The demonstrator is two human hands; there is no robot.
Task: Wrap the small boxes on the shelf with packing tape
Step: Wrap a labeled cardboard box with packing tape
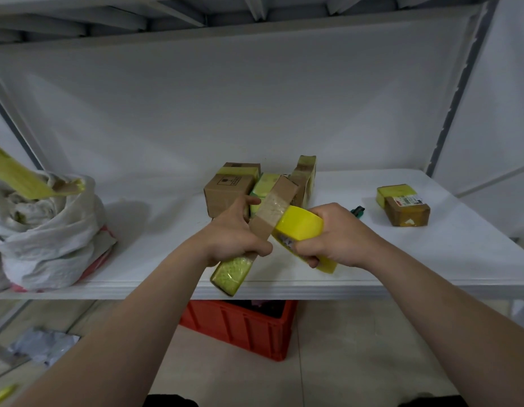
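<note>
My left hand (235, 235) grips a long flat cardboard box (274, 208) tilted over the front edge of the white shelf (431, 259); its lower end is covered in yellow tape. My right hand (338, 235) holds a roll of yellow packing tape (299, 224) pressed against the box's right side. Behind them stands a cluster of small boxes: a brown one (227, 193) with a yellow tape band on top, a green-yellow taped one (266, 182), and an upright taped one (306, 174).
A small taped box with a label (404, 204) lies at the right, a dark green tool (357, 210) beside it. A white sack (46, 230) holding a yellow-taped box (19, 174) sits at the left. A red crate (240, 324) stands below on the floor.
</note>
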